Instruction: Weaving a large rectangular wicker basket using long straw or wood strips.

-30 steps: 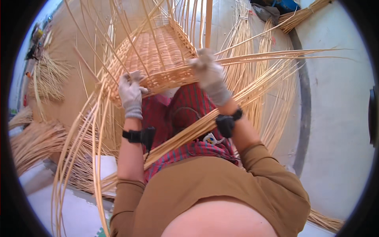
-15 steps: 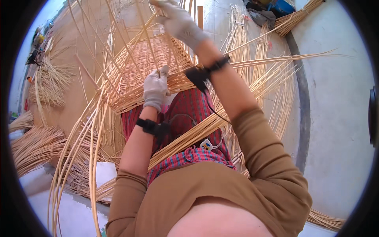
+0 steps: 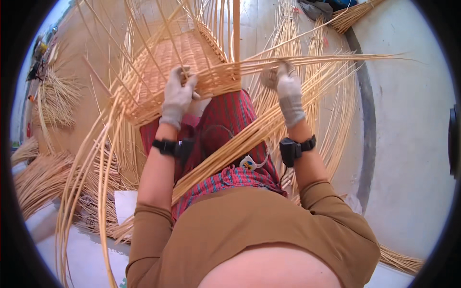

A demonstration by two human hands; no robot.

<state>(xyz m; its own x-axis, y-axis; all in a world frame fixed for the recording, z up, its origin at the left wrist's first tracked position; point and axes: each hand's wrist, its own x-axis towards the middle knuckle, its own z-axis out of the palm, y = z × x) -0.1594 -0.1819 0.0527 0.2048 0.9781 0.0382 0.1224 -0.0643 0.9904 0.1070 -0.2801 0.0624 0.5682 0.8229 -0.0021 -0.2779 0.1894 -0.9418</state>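
A partly woven wicker basket (image 3: 214,80) rests against my knees, its long stakes rising from the edges. My gloved left hand (image 3: 177,96) is closed over its near side wall, thumb and fingers pinching the weave around a stake. To the right of the basket's corner, my gloved right hand (image 3: 289,91) is closed on several long wicker strands (image 3: 331,59) that run out sideways from the weave. Its fingers are slightly blurred. At that corner a flat wooden stick (image 3: 236,36) stands upright.
A bundle of wicker rods (image 3: 225,151) lies slantwise across my lap. More bundles (image 3: 288,33) spread on the floor beyond at the right, and piles of rods (image 3: 45,177) lie at the left. Long loose strands (image 3: 103,192) hang from the basket's left corner.
My right hand has come down and right from above the basket to the strands beside its corner. The basket has shifted slightly, and my left hand has moved a little left along its wall.
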